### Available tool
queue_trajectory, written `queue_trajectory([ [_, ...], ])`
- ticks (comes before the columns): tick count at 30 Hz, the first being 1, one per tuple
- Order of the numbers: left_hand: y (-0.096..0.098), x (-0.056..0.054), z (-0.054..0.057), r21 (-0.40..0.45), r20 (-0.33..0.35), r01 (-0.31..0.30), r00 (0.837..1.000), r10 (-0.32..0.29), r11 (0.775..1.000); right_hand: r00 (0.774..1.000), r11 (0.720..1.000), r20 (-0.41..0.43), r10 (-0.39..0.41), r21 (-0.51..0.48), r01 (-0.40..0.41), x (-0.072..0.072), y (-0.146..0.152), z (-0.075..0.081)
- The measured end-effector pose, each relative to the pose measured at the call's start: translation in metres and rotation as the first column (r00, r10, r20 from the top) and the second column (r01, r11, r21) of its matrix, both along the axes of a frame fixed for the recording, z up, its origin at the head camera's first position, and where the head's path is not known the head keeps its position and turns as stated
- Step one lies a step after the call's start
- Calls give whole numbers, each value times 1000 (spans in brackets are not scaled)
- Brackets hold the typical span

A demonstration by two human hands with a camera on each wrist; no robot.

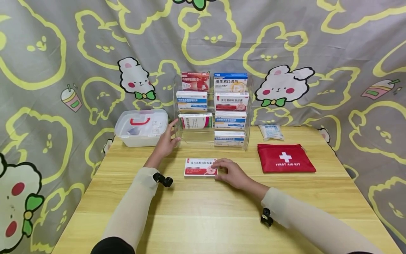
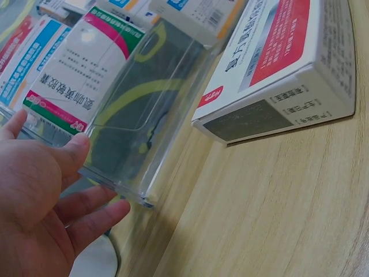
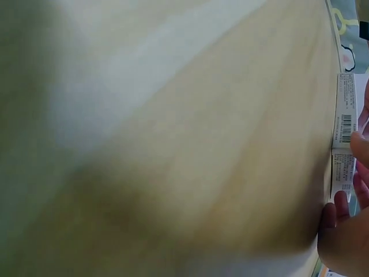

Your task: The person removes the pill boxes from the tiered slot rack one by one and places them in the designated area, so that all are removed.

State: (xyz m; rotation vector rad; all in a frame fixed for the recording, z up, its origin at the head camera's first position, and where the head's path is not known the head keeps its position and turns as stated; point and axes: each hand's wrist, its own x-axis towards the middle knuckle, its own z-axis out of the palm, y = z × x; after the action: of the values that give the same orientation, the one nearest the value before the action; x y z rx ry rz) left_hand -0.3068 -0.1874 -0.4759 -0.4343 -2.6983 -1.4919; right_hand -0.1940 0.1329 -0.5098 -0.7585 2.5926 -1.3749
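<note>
A white and red medicine box (image 1: 198,167) lies flat on the table in front of a clear tiered rack (image 1: 196,139). My right hand (image 1: 234,174) grips its right end, thumb at the near edge and fingertips over the top. In the right wrist view, the thumb meets the box's printed side (image 3: 345,115). At the rack's left side is my left hand (image 1: 165,144), fingers spread and holding nothing. The left wrist view shows its thumb right by a green and pink medicine box (image 2: 86,66), which leans askew in the rack's third row.
Several other medicine boxes, among them a red one (image 1: 195,82) and a blue one (image 1: 230,82), stand in the rack. Left of it sits a lidded plastic case (image 1: 142,139) with a red handle. A red first aid pouch (image 1: 285,165) and a small clear packet (image 1: 271,132) lie rightward.
</note>
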Motion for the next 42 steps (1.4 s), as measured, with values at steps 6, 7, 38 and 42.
queue_trajectory([
  [6,0,0,0,-3,15,-3,1000,3,1000,999,1000,42,-18,15,17,-8,-4,3],
  [7,1,0,0,-3,16,-4,1000,4,1000,999,1000,42,-19,19,18,-9,-5,3],
  [38,1,1,1,-33,-13,-10,1000,10,999,995,992,21,-97,80,95,-54,-39,6],
  [42,1,0,0,-37,-14,-15,1000,15,999,994,991,33,-106,83,103,-56,-40,5],
])
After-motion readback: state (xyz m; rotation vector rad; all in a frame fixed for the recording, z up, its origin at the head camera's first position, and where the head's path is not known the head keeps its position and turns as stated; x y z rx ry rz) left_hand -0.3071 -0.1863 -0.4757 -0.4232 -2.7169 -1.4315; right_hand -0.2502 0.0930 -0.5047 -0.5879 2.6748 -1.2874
